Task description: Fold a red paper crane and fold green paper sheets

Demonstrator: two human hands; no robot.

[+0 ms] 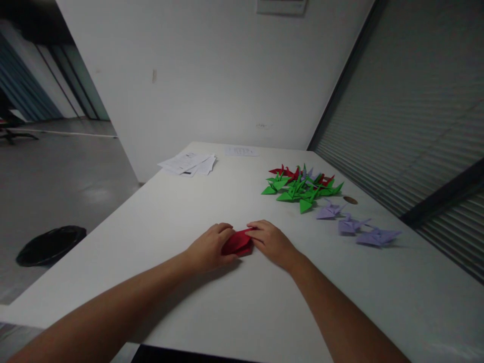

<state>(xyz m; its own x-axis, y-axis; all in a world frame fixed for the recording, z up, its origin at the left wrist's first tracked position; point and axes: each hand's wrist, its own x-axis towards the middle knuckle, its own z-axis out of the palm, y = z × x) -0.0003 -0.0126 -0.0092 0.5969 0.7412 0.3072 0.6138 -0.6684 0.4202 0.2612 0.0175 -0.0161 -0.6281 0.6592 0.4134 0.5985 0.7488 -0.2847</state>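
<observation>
A folded piece of red paper (238, 243) lies between my two hands near the middle of the white table (234, 302). My left hand (213, 247) grips its left end, with the thumb along the near side and the fingers curled over the far side. At the right end, my right hand (270, 243) pinches the paper's edge, fingertips close together. The paper looks partly folded, with a layer raised along its top; its finer creases are too blurred to make out.
A pile of folded paper cranes (298, 186), green, red and purple, sits at the back right. Three purple cranes (350, 225) form a row nearer me, by a round table hole (350, 200). Printed sheets (189, 164) lie back left. A black-lined bin (51, 245) stands on the floor.
</observation>
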